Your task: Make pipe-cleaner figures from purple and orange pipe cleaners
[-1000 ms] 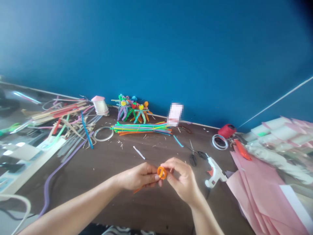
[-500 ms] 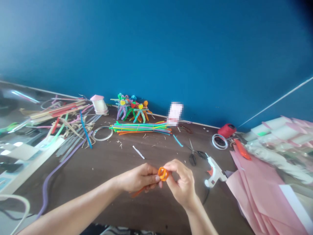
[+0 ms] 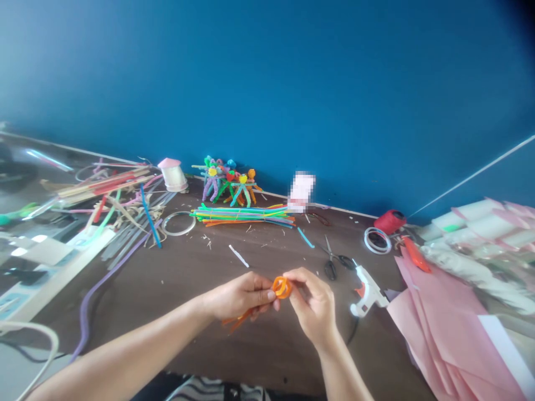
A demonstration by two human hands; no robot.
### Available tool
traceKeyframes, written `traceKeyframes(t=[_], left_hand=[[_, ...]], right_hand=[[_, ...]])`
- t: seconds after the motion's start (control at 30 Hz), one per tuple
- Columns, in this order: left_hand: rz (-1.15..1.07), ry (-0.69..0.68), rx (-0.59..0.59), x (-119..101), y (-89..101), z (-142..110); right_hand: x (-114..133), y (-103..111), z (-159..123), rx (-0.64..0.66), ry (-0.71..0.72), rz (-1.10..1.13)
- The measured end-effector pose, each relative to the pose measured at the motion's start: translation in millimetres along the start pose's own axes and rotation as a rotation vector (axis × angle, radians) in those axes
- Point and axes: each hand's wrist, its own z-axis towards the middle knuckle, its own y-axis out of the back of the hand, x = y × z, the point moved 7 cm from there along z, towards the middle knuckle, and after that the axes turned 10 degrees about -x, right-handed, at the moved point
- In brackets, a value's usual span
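While I am holding the orange loop [image 3: 282, 294] up between my two hands, it is showing rounder and more open than it was a second ago, when it was looking narrower and more squeezed; more of the orange strands [image 3: 239, 321] are now poking out beneath my left hand [image 3: 244, 298], where only a short end was showing before; the scissors [image 3: 331, 262] and the glue gun [image 3: 368, 292] are lying just as they were on the table [image 3: 188, 278].

The loop is sitting just above the brown tabletop in my view, in front of me and near the middle; its orange bands are curving around a small hollow, and they are seeming to cross or double up, though I am not making out exactly how; the strands below are fanning slightly apart, and my fingers are hiding whether they are joining the loop.

My left thumb and fingers are pressing together on the loop's left side, with that forearm slanting in from the lower left; my right index finger and thumb are closing in a narrow pinch on its right edge, the other fingers curling behind; my right forearm is rising from the lower right, and both wrists are hanging over the table.
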Motion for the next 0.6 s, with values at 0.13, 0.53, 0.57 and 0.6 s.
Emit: traceKeyframes(t=[0.13,0.53,0.57,0.6], left_hand=[[0.069,-0.014,-0.02,-4.4,1.0,-0.3],[0.142,-0.015,-0.033,-2.4,0.8,0.0],[0.154,-0.017,-0.053,-1.7,2.5,0.8],[0.173,-0.024,-0.086,-1.3,5.0,1.7]], right_hand=[[-3.7,-5.9,1.7,0.105,-0.05,0.069],[-7.7,-3.9,0.0,0.055,-0.062,0.041],[-10.1,-3.0,0.0,0.05,-0.086,0.038],[-12.1,-1.3,0.0,0.038,-0.108,0.031]])
